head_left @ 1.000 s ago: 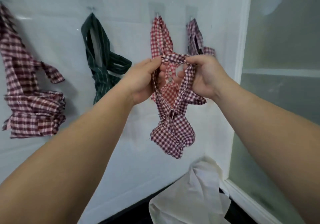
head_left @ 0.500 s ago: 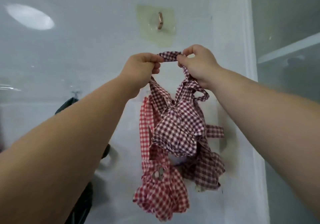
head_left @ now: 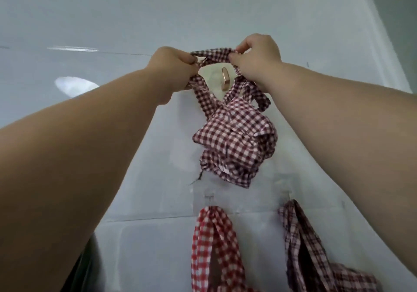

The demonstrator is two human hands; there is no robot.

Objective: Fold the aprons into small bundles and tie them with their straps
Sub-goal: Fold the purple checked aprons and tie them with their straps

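The left fingers (head_left: 191, 61) were curled and pinched one end of the strap's top span. The right fingers (head_left: 237, 55) pinched the other end, thumb and forefinger pressed together on the cloth. Between the two pinches the strap (head_left: 212, 55) ran as a short, nearly level band of dark red check, a little twisted. The left hand (head_left: 171, 66) and right hand (head_left: 259, 57) were raised at about the same height, close together, with the knuckles towards the camera.

From each hand a leg of the strap dropped down and inward, so that the strap made a loop. A copper-coloured hook (head_left: 225, 78) on the wall (head_left: 112, 21) showed through that loop, just below the held band. Whether the strap touched it could not be told. A loose end of strap hung under the right wrist.

The two legs met at the bundle (head_left: 234, 147), a crumpled wad of the same check. It hung below the hands and between the forearms, in front of the wall, with a frayed thread dangling from its lower left.

Lower on the wall, a red apron (head_left: 214, 246) hung from a small hook. A plaid apron (head_left: 300, 235) hung from another hook to its right. The two were apart from each other and below the bundle.
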